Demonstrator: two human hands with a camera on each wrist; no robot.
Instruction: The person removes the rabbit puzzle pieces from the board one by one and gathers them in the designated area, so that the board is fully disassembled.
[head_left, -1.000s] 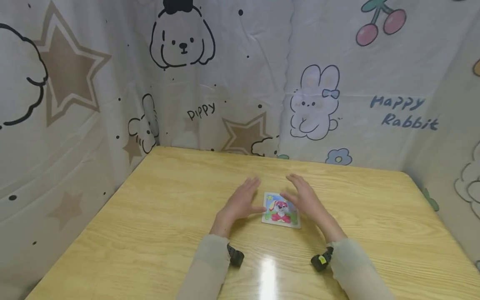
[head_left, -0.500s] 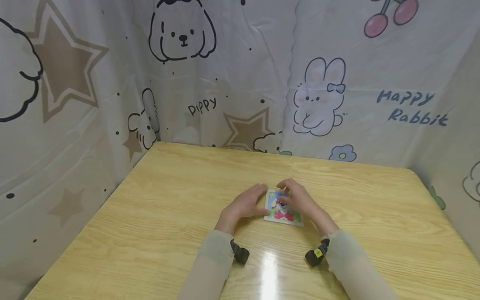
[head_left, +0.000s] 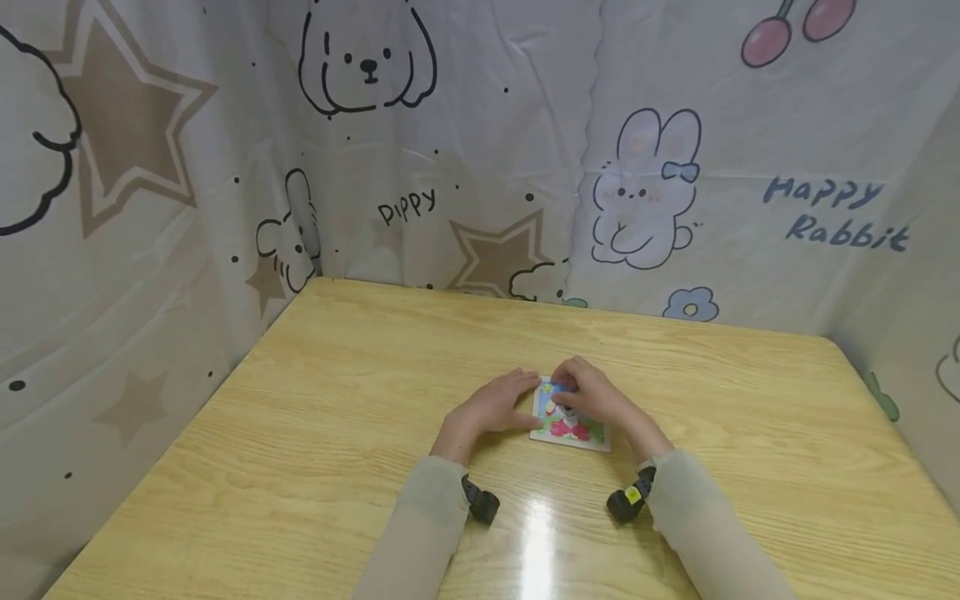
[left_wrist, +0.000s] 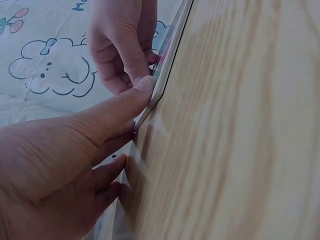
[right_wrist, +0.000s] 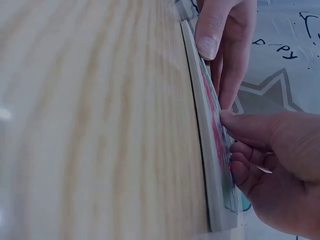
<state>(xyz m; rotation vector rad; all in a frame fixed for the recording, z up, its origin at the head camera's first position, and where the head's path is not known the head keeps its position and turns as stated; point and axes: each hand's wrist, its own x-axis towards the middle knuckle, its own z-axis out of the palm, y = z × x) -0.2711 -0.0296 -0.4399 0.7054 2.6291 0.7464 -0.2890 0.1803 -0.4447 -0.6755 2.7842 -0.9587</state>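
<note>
A flat square picture board [head_left: 573,429] with a pink cartoon animal lies on the table. My left hand [head_left: 491,404] holds its left side, the thumb [left_wrist: 120,107] over the near corner and the other fingers along the edge. My right hand [head_left: 596,396] reaches over the upper part of the picture with curled fingers. In the right wrist view, its thumb [right_wrist: 250,122] and bent fingertips [right_wrist: 240,167] touch the picture face, spaced a little apart. Whether a separate piece lies between them is hidden. The board's light, thick edge [right_wrist: 202,125] rests on the wood.
The wood-grain table [head_left: 337,433] spreads out on all sides of the board. A printed cloth [head_left: 480,150] hangs behind the table and along its sides. Each wrist wears a small black camera [head_left: 482,504].
Both hands have come in towards the board. The left now holds its left edge, and the right has curled its fingers down onto the picture. The head view has shifted slightly.
</note>
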